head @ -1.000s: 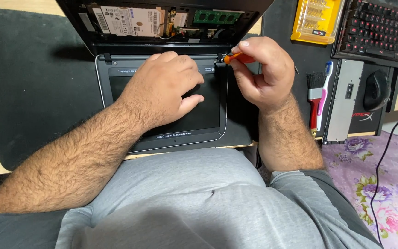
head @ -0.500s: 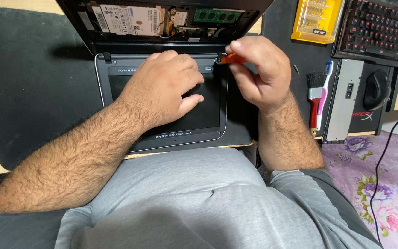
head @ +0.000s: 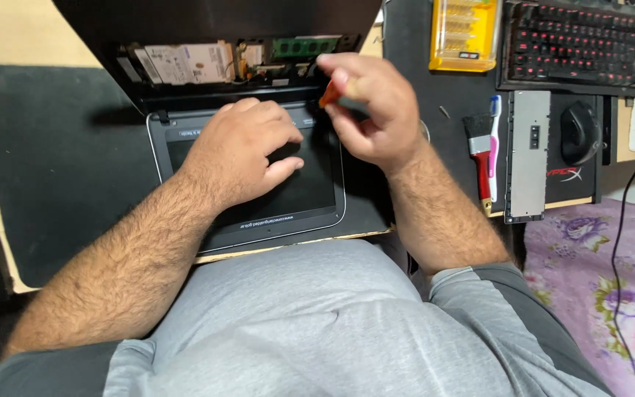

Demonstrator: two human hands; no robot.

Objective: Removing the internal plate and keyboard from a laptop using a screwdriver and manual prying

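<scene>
An opened laptop lies upside-down in front of me, its base tilted up at the back with a drive and a green memory board showing. My left hand rests flat on the laptop's dark screen panel, fingers spread. My right hand hovers over the hinge area at the laptop's right side, pinching a small orange-handled screwdriver; the hand is blurred by motion. The tool's tip is hidden by my fingers.
A yellow screwdriver-bit case and a keyboard with red lights lie at the back right. A brush, a toothbrush, a grey cover plate and a mouse sit right of my arm. A small screw lies loose.
My right hand has lifted slightly and shifted along the hinge with the screwdriver. My left hand stays on the panel.
</scene>
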